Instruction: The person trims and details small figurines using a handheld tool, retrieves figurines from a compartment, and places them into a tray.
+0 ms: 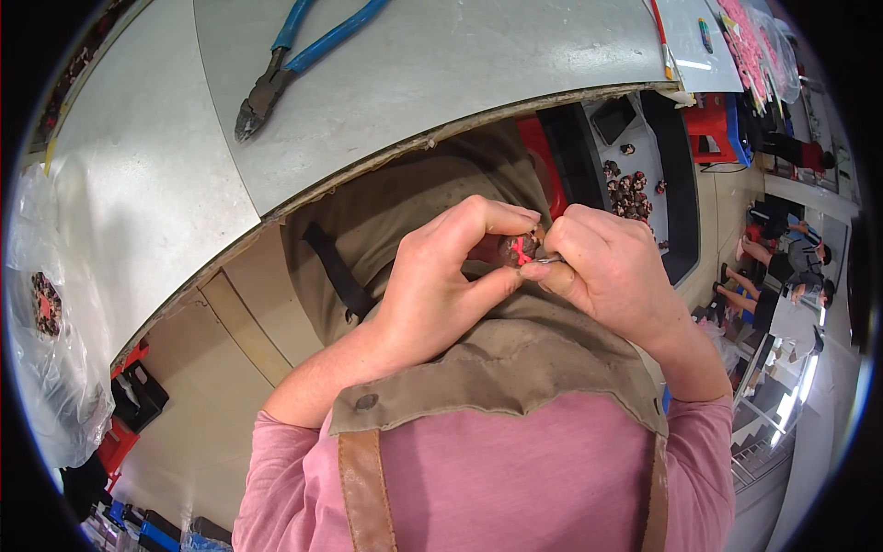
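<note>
Above my lap, in front of the brown apron (432,198), my hands meet at a small dark brown figurine (509,250) with a bright red bow-like part. My left hand (428,276) pinches it from the left between thumb and fingers. From the right, my right hand (621,267) is closed with its thumb and curled fingers against the figurine's side. A thin shiny sliver shows by the right thumb; what it belongs to is hidden by the fingers.
Blue-handled cutting pliers (267,97) lie on the grey table (414,64), whose worn edge curves before me. To the right, a dark-rimmed tray (681,212) holds several small brown figurines (630,195). A clear plastic bag (69,396) hangs at left. People (800,262) sit far right.
</note>
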The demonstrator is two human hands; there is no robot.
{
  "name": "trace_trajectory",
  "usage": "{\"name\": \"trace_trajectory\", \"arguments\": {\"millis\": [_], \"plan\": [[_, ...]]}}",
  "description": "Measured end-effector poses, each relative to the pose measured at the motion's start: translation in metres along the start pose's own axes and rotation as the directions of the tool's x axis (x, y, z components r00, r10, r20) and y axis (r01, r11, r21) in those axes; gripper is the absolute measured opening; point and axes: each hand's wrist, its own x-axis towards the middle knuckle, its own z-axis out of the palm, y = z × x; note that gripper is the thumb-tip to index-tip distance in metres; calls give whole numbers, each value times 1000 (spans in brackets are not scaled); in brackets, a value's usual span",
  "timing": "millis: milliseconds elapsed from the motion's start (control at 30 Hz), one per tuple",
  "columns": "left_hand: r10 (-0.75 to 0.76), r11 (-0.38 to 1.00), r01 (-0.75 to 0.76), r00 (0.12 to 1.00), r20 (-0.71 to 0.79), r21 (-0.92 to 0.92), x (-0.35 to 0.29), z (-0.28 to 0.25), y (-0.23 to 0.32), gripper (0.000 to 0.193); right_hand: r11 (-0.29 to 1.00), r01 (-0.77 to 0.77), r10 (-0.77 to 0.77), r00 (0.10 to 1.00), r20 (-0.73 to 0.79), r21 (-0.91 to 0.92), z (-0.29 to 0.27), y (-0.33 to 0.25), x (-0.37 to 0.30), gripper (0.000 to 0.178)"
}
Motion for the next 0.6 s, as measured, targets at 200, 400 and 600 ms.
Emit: {"name": "trace_trajectory", "arguments": {"millis": [200,400,600], "plan": [[25,999,-25,1000,-6,38,1,0,0,29,1000,2,-2,1000,-19,13,0,0,2,33],[33,999,-33,999,-33,21,1,0,3,30,999,25,-24,1000,-18,34,-1,1,2,34],[51,999,-50,997,-55,20,1,0,4,32,958,-73,80,997,-15,279,-2,-2,-2,29]]}}
